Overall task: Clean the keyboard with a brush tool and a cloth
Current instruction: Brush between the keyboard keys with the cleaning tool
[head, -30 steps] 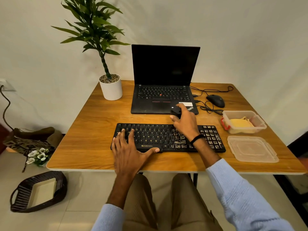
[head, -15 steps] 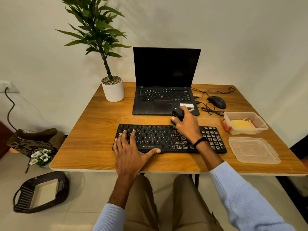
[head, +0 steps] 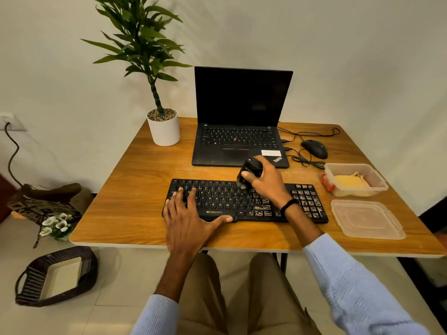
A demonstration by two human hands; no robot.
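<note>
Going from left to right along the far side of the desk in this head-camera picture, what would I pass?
First the plant pot → laptop → mouse → box with the yellow cloth in it.

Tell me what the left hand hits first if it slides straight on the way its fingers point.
The left hand rests on the keyboard; ahead are its top rows, then bare table. Beyond, probably the front left corner of the laptop, though depth is unclear.
</note>
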